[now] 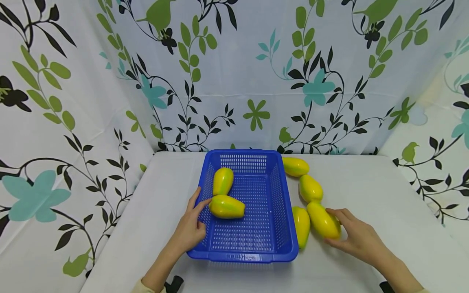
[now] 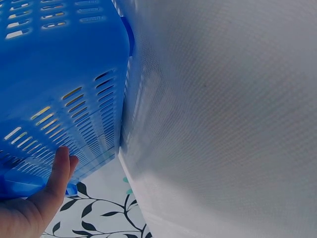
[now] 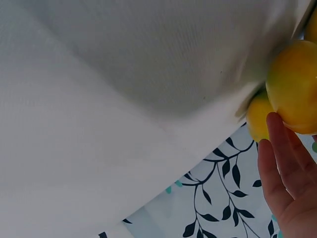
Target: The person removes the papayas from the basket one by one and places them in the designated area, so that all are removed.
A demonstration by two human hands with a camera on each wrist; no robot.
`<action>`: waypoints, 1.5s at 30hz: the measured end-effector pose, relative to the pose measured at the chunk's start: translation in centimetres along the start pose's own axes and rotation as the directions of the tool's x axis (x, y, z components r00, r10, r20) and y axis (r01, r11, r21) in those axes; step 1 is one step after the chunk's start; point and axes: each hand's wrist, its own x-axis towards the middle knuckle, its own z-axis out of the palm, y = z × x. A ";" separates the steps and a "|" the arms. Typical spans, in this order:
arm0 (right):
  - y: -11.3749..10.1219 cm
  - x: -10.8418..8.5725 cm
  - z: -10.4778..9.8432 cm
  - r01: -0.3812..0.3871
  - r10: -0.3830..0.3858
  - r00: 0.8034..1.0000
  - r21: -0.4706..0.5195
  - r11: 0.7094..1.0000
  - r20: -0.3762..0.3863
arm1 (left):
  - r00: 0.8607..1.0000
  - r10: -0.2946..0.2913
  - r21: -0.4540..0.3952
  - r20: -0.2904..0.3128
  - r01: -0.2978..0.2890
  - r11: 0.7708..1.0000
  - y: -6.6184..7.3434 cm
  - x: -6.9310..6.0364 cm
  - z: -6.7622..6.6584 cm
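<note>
My left hand (image 1: 189, 230) holds the left rim of a blue plastic basket (image 1: 253, 257). One finger reaches over the rim to the end of a yellow-green papaya (image 1: 227, 206) lying inside. Another papaya (image 1: 223, 181) lies just behind that one. In the left wrist view, fingers (image 2: 60, 168) lie along the outside of the slotted wall. To the right of the basket, my right hand (image 1: 360, 236) grips a yellow papaya (image 1: 323, 220) between thumb and fingers. The right wrist view shows this papaya (image 3: 294, 87) at the fingertips, partly cut off by the frame.
Several more papayas stand along the basket's right side: one (image 1: 301, 227) close to its wall, one (image 1: 310, 189) behind the held fruit, one (image 1: 295, 167) near the back corner. A white cloth covers the table (image 1: 370, 183). A leaf-patterned curtain (image 1: 227, 73) hangs behind and at both sides.
</note>
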 end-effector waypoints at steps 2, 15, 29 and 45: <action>-0.2 0.0 0.3 -0.010 0.010 1.000 -0.001 1.000 0.000 | 1.000 0.001 -0.007 0.002 -0.001 1.000 -0.1 0.0 0.0; -0.9 0.8 0.9 0.045 -0.045 0.998 -0.021 0.999 -0.042 | 1.000 0.005 -0.013 0.002 -0.005 1.000 -0.1 0.0 0.1; -3.9 5.0 -1.9 0.177 -0.181 0.982 -0.075 0.981 -0.059 | 1.000 -0.007 -0.035 0.003 0.007 0.999 0.1 -0.1 0.0; -10.3 11.2 -3.4 0.375 -0.378 0.924 -0.075 0.924 -0.046 | 1.000 0.017 -0.005 0.009 -0.017 1.000 -0.3 0.1 -0.1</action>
